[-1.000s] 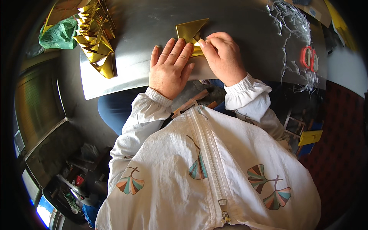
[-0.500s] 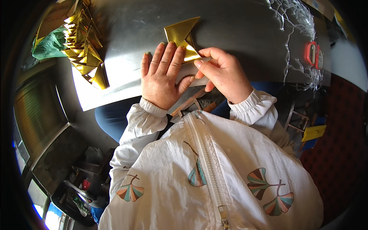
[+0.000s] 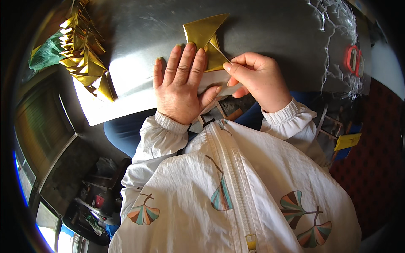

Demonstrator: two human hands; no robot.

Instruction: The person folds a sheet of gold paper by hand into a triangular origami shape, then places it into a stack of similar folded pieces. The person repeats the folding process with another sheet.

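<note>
A folded sheet of shiny gold paper [image 3: 201, 31] lies on the dark tabletop, its pointed corner toward the far right. My left hand [image 3: 179, 80] rests flat across its near left part, fingers stretched out and slightly spread, hiding some of the folds. At the paper's near right corner, the thumb and forefinger of my right hand [image 3: 259, 76] pinch the tip. That hand's other fingers curl loosely beneath.
A row of folded gold paper pieces [image 3: 86, 63] stands at the far left beside a green plastic bag [image 3: 46, 51]. To the right are red-handled scissors [image 3: 353, 61] and a tangle of clear plastic strands [image 3: 337, 21]. The table's near edge runs below my hands.
The view has shifted a little. My right hand, still pinching the gold paper's corner, has moved slightly right relative to my left hand. The left hand stays pressed flat.
</note>
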